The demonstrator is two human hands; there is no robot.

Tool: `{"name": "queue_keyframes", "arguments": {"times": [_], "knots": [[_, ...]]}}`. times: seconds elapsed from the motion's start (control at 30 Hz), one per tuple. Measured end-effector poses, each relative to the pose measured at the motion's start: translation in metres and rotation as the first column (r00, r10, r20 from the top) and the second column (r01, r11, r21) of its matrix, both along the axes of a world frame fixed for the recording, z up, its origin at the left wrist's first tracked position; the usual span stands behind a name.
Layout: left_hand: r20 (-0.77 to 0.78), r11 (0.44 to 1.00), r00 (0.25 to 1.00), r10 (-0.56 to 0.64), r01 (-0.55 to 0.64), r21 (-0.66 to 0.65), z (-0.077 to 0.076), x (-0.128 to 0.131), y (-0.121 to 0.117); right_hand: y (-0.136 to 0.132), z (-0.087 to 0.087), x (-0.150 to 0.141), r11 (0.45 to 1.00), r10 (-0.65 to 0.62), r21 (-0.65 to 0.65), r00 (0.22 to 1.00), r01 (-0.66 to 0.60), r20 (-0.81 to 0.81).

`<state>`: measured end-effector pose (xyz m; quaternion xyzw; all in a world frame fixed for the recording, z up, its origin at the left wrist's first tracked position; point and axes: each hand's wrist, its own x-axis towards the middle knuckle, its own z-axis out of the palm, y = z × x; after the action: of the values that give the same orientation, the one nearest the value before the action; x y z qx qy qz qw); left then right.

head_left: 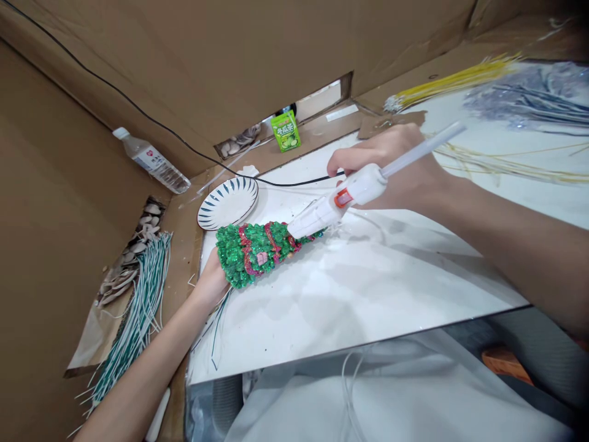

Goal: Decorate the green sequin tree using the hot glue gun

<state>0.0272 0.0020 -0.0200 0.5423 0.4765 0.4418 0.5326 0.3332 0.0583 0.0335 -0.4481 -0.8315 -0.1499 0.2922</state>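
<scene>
My right hand (391, 162) is wrapped round a white glue gun (340, 199) with an orange patch on its side and a clear glue stick (423, 150) out of its back end. The gun's nozzle end overlaps a small glittery green Christmas tree (246, 252); I cannot tell whether it touches. Red trim winds round the tree, and a pink piece (262, 258) sits on its side. Lying tilted, the tree points right, with its wide base in my left hand (216, 270). The left fingers are hidden behind it.
A striped plate (230, 202) lies behind the tree. Against the cardboard wall rest a water bottle (154, 161) and a green packet (286, 131). Green-white wires (138, 307) hang at left; yellow wires (453, 83) lie at back right. A black cable (294, 183) crosses the table.
</scene>
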Motion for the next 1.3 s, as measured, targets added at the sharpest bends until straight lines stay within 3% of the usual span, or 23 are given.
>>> {"name": "queue_keyframes", "arguments": {"times": [0.4,0.7,1.3], "knots": [[0.018,1.000,1.000,0.006,-0.006,-0.012,-0.0028,-0.0019,0.0018,-0.0018,0.0034,-0.0042,0.993,-0.075,-0.092,0.996,0.072,-0.038],[0.022,1.000,1.000,-0.002,0.002,-0.010,-0.0015,-0.0001,0.0008,0.0003,-0.0001,0.0008,0.998,0.000,-0.062,0.999,-0.002,-0.044],[0.000,1.000,1.000,0.013,-0.013,-0.012,0.0005,0.0026,0.0011,-0.0021,0.0017,0.0011,1.000,0.003,0.004,0.999,-0.003,-0.038]]}}
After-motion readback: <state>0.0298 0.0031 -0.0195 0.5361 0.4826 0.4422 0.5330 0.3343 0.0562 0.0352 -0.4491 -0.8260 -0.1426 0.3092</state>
